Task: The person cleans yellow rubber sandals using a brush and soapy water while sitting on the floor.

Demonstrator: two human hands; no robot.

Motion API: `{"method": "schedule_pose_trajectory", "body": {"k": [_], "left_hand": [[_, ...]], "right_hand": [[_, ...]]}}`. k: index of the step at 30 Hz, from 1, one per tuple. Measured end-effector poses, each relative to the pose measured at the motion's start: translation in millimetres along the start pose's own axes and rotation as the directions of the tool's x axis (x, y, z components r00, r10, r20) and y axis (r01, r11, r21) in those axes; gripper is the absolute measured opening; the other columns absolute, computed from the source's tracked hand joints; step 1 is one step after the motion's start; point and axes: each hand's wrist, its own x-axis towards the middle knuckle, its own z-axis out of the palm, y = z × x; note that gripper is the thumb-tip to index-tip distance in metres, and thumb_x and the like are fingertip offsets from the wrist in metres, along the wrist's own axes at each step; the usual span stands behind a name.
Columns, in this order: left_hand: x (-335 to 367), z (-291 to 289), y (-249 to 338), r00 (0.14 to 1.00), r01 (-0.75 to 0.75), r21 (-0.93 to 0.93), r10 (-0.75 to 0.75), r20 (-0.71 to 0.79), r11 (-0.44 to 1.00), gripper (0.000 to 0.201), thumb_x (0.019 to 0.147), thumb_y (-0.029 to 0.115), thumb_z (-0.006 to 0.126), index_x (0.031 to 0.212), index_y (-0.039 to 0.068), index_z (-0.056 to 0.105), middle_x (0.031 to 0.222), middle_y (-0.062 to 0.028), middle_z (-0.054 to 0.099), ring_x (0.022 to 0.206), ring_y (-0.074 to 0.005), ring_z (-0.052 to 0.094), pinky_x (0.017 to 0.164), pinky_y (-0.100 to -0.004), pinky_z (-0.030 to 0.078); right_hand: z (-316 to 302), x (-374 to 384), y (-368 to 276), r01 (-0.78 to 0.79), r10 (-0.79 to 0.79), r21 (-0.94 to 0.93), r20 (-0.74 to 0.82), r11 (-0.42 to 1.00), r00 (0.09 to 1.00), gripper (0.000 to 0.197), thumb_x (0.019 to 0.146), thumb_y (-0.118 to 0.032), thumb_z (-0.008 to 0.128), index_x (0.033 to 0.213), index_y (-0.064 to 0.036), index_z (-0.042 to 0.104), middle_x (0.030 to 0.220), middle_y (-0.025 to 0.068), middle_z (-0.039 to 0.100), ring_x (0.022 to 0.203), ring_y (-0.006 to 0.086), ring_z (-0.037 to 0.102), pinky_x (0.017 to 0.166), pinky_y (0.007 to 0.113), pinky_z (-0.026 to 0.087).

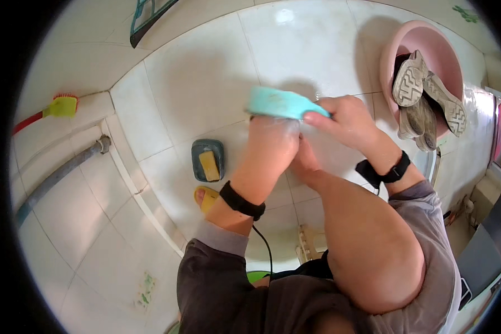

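Observation:
My right hand (348, 119) is closed round the narrow right end of a turquoise scrub brush (278, 103), thumb lying on top. The brush is blurred, with brownish smudges on its wide left end, and its underside is hidden. Directly below that wide end is my left hand (274, 142), wet and whitish near the knuckles. Its fingers are hidden behind the brush, so I cannot see what they hold. To the left of my left wrist, a yellow soap bar (209, 166) lies in a dark green soap dish (197, 161) on the floor.
A pink basin (389, 50) at the far right holds several dirty shoes (411, 83). My bare right leg (367, 239) is bent below the hands. A yellow slipper (207, 199) is beside the dish. At left are a grey pipe (61, 178) and a red-handled yellow brush (61, 106).

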Motion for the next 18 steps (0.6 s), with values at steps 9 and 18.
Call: {"method": "schedule_pose_trajectory", "body": {"k": [9, 18], "left_hand": [[13, 13, 7, 0.972, 0.210, -0.501, -0.123, 0.201, 0.840, 0.014, 0.083, 0.011, 0.056, 0.084, -0.001, 0.064, 0.083, -0.0194, 0.065, 0.081, -0.0346, 0.063, 0.068, -0.0413, 0.048], [22, 8, -5, 0.991, 0.009, -0.052, -0.002, 0.132, 0.999, 0.015, 0.074, 0.004, 0.053, 0.082, 0.000, 0.066, 0.087, -0.0224, 0.066, 0.083, -0.0369, 0.064, 0.072, -0.0433, 0.051]], "right_hand": [[-21, -18, 43, -0.008, 0.008, -0.009, -0.016, 1.000, 1.000, 0.059, 0.085, -0.062, 0.056, 0.066, -0.0067, 0.066, 0.058, 0.0156, 0.059, 0.060, 0.0368, 0.060, 0.057, 0.044, 0.047], [-23, -28, 53, -0.060, 0.063, -0.109, 0.021, 0.992, 0.998, 0.053, 0.086, -0.057, 0.057, 0.082, -0.0070, 0.071, 0.063, 0.0175, 0.060, 0.061, 0.0391, 0.059, 0.056, 0.044, 0.047]]}}
